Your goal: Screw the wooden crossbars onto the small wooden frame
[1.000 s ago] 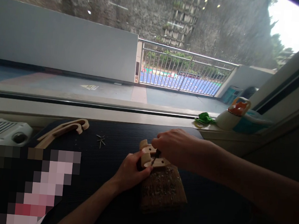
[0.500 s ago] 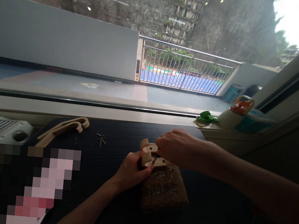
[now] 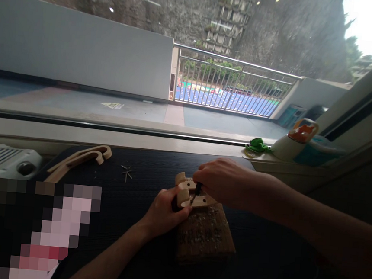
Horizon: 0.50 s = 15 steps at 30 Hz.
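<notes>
My right hand (image 3: 217, 179) is closed around a screwdriver (image 3: 197, 188), its dark handle partly showing below the fingers. The thin shaft slants down to the near end of a pale wooden piece (image 3: 205, 201) with dark round holes. My left hand (image 3: 166, 209) grips the left end of this wooden assembly, thumb near the screwdriver's tip. A second wooden bar (image 3: 187, 184) lies behind the first, and rounded wooden ends stick up on the left. Underneath is a brown block-like package (image 3: 205, 241) with dark writing and a shiny wrapping. The screwdriver's very tip is hard to make out.
Several loose screws (image 3: 126, 174) lie on the black table (image 3: 151, 164). Curved wooden pieces (image 3: 90, 155) rest at the back left, beside a white appliance (image 3: 6, 160). On the windowsill stand a green cloth (image 3: 257, 145) and a white bottle (image 3: 286, 148). A blurred patch covers the lower left.
My right hand has turned slightly on the screwdriver, and more of the dark handle shows. My left hand keeps its hold on the wooden assembly. The view has shifted a little.
</notes>
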Each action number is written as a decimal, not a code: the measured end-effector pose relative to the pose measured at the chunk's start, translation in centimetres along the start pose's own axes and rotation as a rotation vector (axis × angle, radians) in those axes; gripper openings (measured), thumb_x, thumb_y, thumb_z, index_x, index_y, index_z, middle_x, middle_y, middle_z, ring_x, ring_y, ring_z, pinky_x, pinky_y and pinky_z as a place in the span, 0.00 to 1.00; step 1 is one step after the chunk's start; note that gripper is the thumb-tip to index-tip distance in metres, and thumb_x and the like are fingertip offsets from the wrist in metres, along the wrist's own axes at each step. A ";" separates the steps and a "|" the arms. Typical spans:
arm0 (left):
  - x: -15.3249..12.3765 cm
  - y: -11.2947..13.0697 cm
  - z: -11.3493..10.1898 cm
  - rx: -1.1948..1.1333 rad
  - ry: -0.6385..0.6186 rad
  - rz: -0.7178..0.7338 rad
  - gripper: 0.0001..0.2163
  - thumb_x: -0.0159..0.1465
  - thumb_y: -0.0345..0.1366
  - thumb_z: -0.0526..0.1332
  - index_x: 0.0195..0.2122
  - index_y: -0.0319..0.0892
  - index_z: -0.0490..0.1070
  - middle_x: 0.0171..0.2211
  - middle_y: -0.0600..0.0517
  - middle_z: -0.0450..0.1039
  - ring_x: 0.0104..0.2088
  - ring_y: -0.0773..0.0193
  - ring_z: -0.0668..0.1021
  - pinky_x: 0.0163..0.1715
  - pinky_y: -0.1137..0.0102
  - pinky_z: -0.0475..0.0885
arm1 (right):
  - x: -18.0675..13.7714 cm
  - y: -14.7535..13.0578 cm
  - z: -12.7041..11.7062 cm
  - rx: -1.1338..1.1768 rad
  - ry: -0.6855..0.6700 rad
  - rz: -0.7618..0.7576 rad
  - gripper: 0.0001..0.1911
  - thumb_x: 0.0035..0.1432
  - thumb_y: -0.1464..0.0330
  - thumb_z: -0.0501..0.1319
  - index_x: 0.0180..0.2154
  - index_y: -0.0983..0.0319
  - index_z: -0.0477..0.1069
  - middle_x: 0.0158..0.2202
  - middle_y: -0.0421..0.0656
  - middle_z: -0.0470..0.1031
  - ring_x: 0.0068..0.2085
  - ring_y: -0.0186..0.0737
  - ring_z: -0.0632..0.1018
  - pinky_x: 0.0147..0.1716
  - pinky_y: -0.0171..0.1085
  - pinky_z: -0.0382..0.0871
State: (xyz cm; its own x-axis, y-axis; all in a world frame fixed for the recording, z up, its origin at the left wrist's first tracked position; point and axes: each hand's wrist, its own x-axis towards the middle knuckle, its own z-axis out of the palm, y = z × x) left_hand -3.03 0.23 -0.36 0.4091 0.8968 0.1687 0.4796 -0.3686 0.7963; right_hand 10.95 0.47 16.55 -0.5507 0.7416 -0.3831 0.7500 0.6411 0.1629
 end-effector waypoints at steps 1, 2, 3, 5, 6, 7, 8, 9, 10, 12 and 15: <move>0.0 0.0 0.0 0.008 0.000 -0.001 0.13 0.52 0.39 0.59 0.38 0.42 0.70 0.29 0.53 0.73 0.30 0.65 0.72 0.35 0.71 0.65 | 0.0 0.1 0.2 0.007 0.010 0.003 0.07 0.52 0.74 0.54 0.30 0.66 0.71 0.29 0.46 0.73 0.30 0.34 0.72 0.28 0.32 0.58; 0.0 0.0 0.0 0.013 0.003 0.001 0.14 0.52 0.39 0.59 0.39 0.42 0.70 0.29 0.54 0.73 0.30 0.65 0.72 0.35 0.71 0.65 | 0.0 0.1 0.4 0.012 0.018 0.010 0.08 0.53 0.73 0.54 0.30 0.66 0.71 0.29 0.46 0.73 0.30 0.34 0.72 0.29 0.32 0.59; 0.0 0.0 0.0 0.015 0.007 0.005 0.14 0.52 0.39 0.59 0.40 0.42 0.69 0.29 0.54 0.73 0.30 0.65 0.72 0.35 0.71 0.65 | 0.0 0.2 0.5 0.015 0.021 0.017 0.08 0.53 0.72 0.54 0.30 0.66 0.71 0.28 0.46 0.73 0.30 0.34 0.72 0.28 0.32 0.59; 0.0 0.0 0.0 0.012 0.015 0.018 0.14 0.52 0.39 0.59 0.40 0.43 0.69 0.30 0.54 0.73 0.30 0.65 0.72 0.35 0.71 0.65 | -0.1 0.2 0.7 0.011 0.011 0.032 0.09 0.54 0.71 0.53 0.30 0.67 0.71 0.26 0.46 0.73 0.28 0.34 0.72 0.28 0.32 0.59; -0.1 -0.1 0.0 0.011 0.018 0.024 0.14 0.52 0.39 0.59 0.40 0.43 0.69 0.31 0.54 0.73 0.31 0.65 0.72 0.35 0.72 0.65 | -0.1 0.2 0.7 0.006 0.009 0.040 0.10 0.55 0.70 0.53 0.30 0.67 0.71 0.26 0.46 0.73 0.28 0.34 0.72 0.28 0.32 0.58; -0.1 -0.1 0.0 0.013 0.020 0.025 0.14 0.52 0.39 0.59 0.40 0.43 0.69 0.31 0.54 0.73 0.31 0.65 0.72 0.35 0.72 0.65 | -0.2 0.1 0.7 0.000 0.015 0.049 0.11 0.55 0.70 0.52 0.30 0.67 0.71 0.25 0.46 0.72 0.27 0.34 0.72 0.27 0.32 0.58; -0.1 -0.1 0.0 0.017 0.021 0.022 0.14 0.52 0.39 0.59 0.40 0.43 0.69 0.31 0.54 0.73 0.31 0.65 0.72 0.36 0.72 0.65 | -0.3 0.1 0.7 -0.005 0.024 0.059 0.11 0.56 0.69 0.51 0.30 0.67 0.71 0.25 0.46 0.72 0.27 0.34 0.71 0.27 0.33 0.58; -0.1 -0.1 0.0 0.023 0.022 0.015 0.15 0.52 0.39 0.59 0.41 0.43 0.69 0.31 0.54 0.73 0.32 0.64 0.73 0.36 0.72 0.65 | -0.4 0.1 0.5 -0.008 0.030 0.069 0.12 0.56 0.69 0.51 0.29 0.66 0.71 0.25 0.46 0.73 0.27 0.34 0.71 0.26 0.33 0.57; -0.1 -0.1 0.0 0.027 0.021 0.008 0.15 0.52 0.39 0.59 0.41 0.43 0.69 0.31 0.53 0.73 0.32 0.64 0.73 0.36 0.72 0.65 | -0.5 0.1 0.4 -0.007 0.034 0.077 0.13 0.56 0.68 0.51 0.29 0.66 0.71 0.26 0.46 0.73 0.27 0.35 0.71 0.26 0.33 0.57; -0.1 -0.1 0.0 0.028 0.014 0.006 0.15 0.52 0.40 0.59 0.41 0.43 0.69 0.31 0.53 0.73 0.32 0.64 0.73 0.36 0.72 0.65 | -0.7 0.2 0.1 0.014 0.036 0.075 0.12 0.55 0.67 0.52 0.30 0.65 0.72 0.27 0.46 0.73 0.27 0.35 0.70 0.25 0.33 0.56; -0.1 0.0 0.0 0.020 0.014 0.033 0.13 0.52 0.40 0.59 0.38 0.43 0.69 0.29 0.54 0.73 0.30 0.65 0.72 0.34 0.72 0.65 | -0.8 0.5 -0.2 0.068 0.037 0.029 0.10 0.53 0.68 0.53 0.32 0.63 0.72 0.28 0.44 0.73 0.28 0.34 0.70 0.25 0.33 0.55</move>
State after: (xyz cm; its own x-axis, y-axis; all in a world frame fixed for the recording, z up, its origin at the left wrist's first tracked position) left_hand -3.10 0.17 -0.36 0.4144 0.8872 0.2030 0.4817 -0.4031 0.7781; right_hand 11.69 0.21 17.11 -0.5407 0.7671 -0.3453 0.7883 0.6053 0.1104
